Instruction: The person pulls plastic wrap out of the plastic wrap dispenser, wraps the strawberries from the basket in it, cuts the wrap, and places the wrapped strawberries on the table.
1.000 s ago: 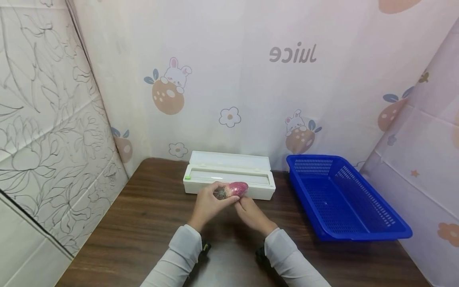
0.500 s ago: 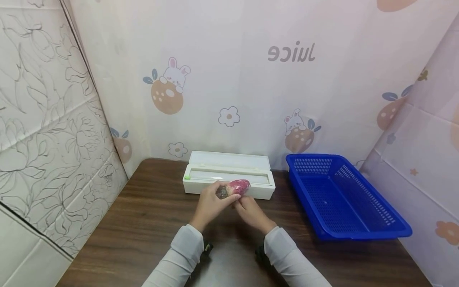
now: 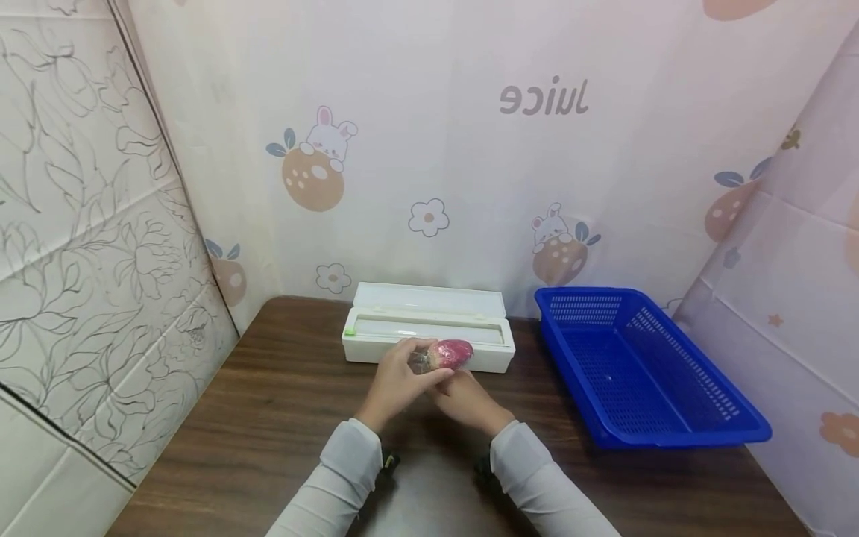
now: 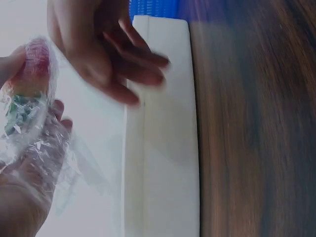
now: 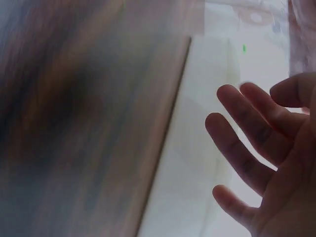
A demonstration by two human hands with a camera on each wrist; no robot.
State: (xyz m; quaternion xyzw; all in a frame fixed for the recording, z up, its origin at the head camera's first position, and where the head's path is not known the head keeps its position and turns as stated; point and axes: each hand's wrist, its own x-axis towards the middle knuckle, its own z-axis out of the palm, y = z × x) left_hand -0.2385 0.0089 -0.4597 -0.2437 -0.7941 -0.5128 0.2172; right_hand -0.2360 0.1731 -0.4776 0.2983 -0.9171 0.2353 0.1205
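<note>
A small pink, oblong item wrapped in clear cling film is held up in front of the white box. It is yellowish in the middle and green at its other end, where the film bunches loosely; its exact kind is unclear. My left hand grips it between thumb and fingers, around the green end. Just right of and below it is my right hand, its fingers loosely bent and spread with nothing between them. In the left wrist view, my right hand is beside the wrapped item, slightly blurred.
Behind the hands stands a white cling film dispenser, lid raised, a roll lying inside. A blue perforated basket occupies the table's right side. The dark wooden table meets patterned cloth walls at the back and sides.
The wrapped item has shifted slightly to the right in my left hand's grip. My right hand has moved a little left, partly behind the left thumb. Basket and dispenser have stayed in place.
</note>
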